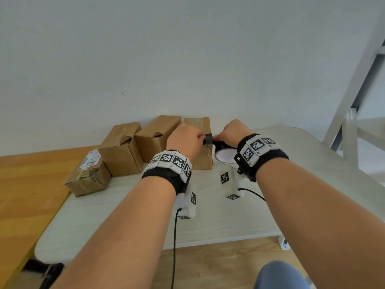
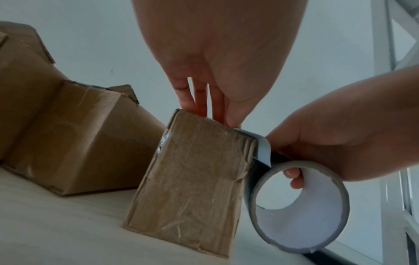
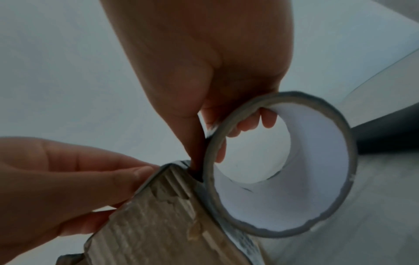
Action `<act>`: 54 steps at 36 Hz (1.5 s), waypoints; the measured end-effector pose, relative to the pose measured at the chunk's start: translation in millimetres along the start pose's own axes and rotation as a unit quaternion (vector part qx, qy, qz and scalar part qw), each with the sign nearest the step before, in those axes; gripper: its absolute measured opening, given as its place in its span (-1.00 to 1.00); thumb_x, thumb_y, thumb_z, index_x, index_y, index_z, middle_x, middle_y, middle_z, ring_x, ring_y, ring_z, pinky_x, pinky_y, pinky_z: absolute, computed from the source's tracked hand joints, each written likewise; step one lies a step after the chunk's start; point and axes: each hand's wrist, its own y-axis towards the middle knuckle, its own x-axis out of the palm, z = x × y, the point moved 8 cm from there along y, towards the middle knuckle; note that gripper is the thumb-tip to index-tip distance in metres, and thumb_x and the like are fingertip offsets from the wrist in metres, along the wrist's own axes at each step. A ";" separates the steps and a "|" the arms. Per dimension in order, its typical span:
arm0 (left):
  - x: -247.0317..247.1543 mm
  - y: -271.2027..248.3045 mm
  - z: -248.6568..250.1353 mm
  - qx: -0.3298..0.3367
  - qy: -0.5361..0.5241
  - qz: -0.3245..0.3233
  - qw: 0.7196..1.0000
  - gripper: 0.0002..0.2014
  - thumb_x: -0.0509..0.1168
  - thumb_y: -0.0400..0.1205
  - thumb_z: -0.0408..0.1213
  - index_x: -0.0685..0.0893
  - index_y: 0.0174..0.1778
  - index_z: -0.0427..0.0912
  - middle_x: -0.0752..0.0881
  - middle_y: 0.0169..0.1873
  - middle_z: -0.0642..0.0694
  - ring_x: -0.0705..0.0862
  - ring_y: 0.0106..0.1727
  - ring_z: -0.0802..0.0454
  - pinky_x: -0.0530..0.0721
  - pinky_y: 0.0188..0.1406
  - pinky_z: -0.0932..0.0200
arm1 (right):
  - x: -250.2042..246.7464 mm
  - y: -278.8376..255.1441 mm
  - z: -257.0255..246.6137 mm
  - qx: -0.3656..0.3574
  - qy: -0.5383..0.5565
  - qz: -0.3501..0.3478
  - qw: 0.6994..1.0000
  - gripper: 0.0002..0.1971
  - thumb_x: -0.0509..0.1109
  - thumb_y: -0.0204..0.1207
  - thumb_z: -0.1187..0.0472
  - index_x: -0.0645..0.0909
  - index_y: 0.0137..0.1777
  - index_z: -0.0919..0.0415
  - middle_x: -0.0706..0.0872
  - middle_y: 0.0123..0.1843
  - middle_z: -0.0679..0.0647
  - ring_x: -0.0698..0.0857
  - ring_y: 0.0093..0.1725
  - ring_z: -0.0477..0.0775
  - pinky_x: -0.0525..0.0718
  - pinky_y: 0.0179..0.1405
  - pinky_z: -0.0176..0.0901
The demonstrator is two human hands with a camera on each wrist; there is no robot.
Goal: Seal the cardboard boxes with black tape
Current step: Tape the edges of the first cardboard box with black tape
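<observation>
Several brown cardboard boxes stand in a row on the table. The rightmost box (image 1: pixel 200 159) (image 2: pixel 190 179) (image 3: pixel 156 220) stands upright. My left hand (image 1: pixel 186 140) (image 2: pixel 204 96) (image 3: pixel 75 179) presses straight fingers on its top edge, where the end of a black tape strip (image 1: pixel 208 139) (image 2: pixel 263 147) lies. The strip bends over the box's right corner down to the tape roll (image 1: pixel 224 156) (image 2: pixel 299 206) (image 3: pixel 281 166). My right hand (image 1: pixel 235 131) (image 2: pixel 340 143) (image 3: pixel 204 71) grips the roll against the box's right side, fingers through the core and thumb outside.
Two more boxes (image 1: pixel 123 149) (image 1: pixel 158 136) with loose flaps stand left of the taped one, and a smaller labelled box (image 1: pixel 88 176) lies at the far left. The pale table (image 1: pixel 229 222) borders an orange surface (image 1: pixel 27 190). A white metal frame (image 1: pixel 354 97) rises at the right.
</observation>
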 end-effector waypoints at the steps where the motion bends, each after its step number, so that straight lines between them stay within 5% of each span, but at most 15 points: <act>1: -1.0 -1.0 2.2 0.008 0.008 0.006 1.000 -0.70 0.10 0.70 -0.16 0.72 -0.22 -0.02 0.57 -0.35 -0.01 0.45 -0.16 0.00 0.35 -0.28 0.13 | 0.4 0.4 0.8 -0.003 0.006 -0.006 1.000 -0.57 0.56 0.37 0.02 0.41 -0.45 0.22 0.50 -0.48 0.05 0.46 -0.49 0.03 0.35 -0.53 -0.19; 7: -5.6 -1.8 7.9 0.048 0.025 -0.004 0.999 -0.68 0.07 0.71 -0.22 0.75 -0.14 -0.09 0.69 -0.24 -0.06 0.54 -0.05 -0.10 0.42 -0.19 0.11 | 5.6 -2.6 5.1 -0.008 0.025 -0.026 0.999 -0.53 0.55 0.40 -0.01 0.38 -0.47 0.23 0.42 -0.52 0.04 0.40 -0.52 0.01 0.32 -0.55 -0.21; 13: 4.8 2.1 1.2 0.029 -0.007 -0.025 0.999 -0.67 0.06 0.70 -0.19 0.77 0.05 0.03 0.76 0.08 0.01 0.57 0.13 -0.04 0.60 0.13 -0.09 | 6.0 -7.4 9.7 -0.006 0.046 -0.030 0.998 -0.55 0.53 0.40 -0.08 0.43 -0.40 0.24 0.40 -0.49 0.03 0.36 -0.51 -0.01 0.30 -0.53 -0.22; 19: 2.2 0.0 1.9 0.025 -0.003 -0.036 0.999 -0.67 0.06 0.73 -0.21 0.75 0.14 0.00 0.76 0.03 -0.04 0.49 0.17 -0.03 0.60 0.14 -0.09 | 8.0 -8.8 16.0 0.024 0.050 -0.063 0.996 -0.76 0.44 0.45 0.03 0.51 -0.26 0.16 0.49 -0.36 -0.01 0.46 -0.42 -0.07 0.42 -0.48 -0.26; 26: 2.1 -1.7 2.6 0.019 -0.002 -0.031 0.999 -0.68 0.06 0.73 -0.22 0.76 0.10 -0.05 0.77 0.04 -0.08 0.49 0.13 -0.05 0.60 0.12 -0.09 | 7.8 -12.4 8.3 0.017 -0.061 -0.051 0.997 -0.66 0.35 0.56 0.03 0.42 -0.39 0.15 0.47 -0.40 0.05 0.46 -0.45 -0.02 0.34 -0.54 -0.26; 33: 1.8 0.0 3.6 0.017 0.005 -0.033 0.999 -0.68 0.07 0.73 -0.23 0.76 0.12 -0.04 0.76 -0.01 -0.11 0.49 0.16 -0.06 0.59 0.12 -0.07 | 8.9 -3.2 1.8 0.028 -0.038 -0.038 0.998 -0.74 0.38 0.48 0.21 0.43 -0.39 0.20 0.48 -0.45 0.03 0.44 -0.50 -0.02 0.31 -0.58 -0.24; 40: 6.0 2.4 1.7 0.018 0.007 -0.036 0.999 -0.67 0.07 0.73 -0.24 0.75 0.16 0.01 0.76 0.00 -0.07 0.48 0.18 -0.04 0.59 0.13 -0.04 | 11.9 -1.2 0.7 0.018 -0.071 -0.055 0.996 -0.71 0.37 0.48 0.17 0.42 -0.41 0.19 0.47 -0.48 0.02 0.43 -0.53 -0.03 0.31 -0.59 -0.24; 45: 13.1 4.7 -1.7 0.004 -0.001 -0.042 0.999 -0.68 0.05 0.71 -0.24 0.75 0.05 -0.05 0.76 0.00 -0.06 0.52 0.09 -0.07 0.59 0.11 -0.09 | 10.0 -2.7 2.1 0.005 -0.037 -0.051 0.998 -0.74 0.44 0.46 0.13 0.49 -0.34 0.24 0.54 -0.41 0.04 0.50 -0.46 -0.01 0.38 -0.54 -0.24; 48: 14.8 3.7 -1.4 -0.009 -0.014 -0.035 0.999 -0.69 0.03 0.68 -0.22 0.71 -0.12 -0.03 0.75 -0.11 -0.02 0.53 -0.03 -0.04 0.58 0.08 -0.08 | 7.7 -5.4 3.5 -0.038 0.040 -0.041 0.998 -0.75 0.51 0.42 0.09 0.63 -0.14 0.29 0.63 -0.25 0.12 0.58 -0.26 0.07 0.52 -0.29 -0.16; 54: 14.8 0.3 5.2 -0.019 -0.011 -0.007 1.000 -0.69 0.00 0.63 -0.26 0.59 -0.31 0.05 0.69 -0.20 -0.07 0.45 -0.19 -0.01 0.60 0.03 -0.05 | -18.4 -11.3 20.5 -0.032 0.086 0.046 0.995 -0.74 0.17 0.67 0.16 0.54 -0.15 0.31 0.60 -0.19 0.17 0.57 -0.11 0.17 0.45 -0.14 -0.12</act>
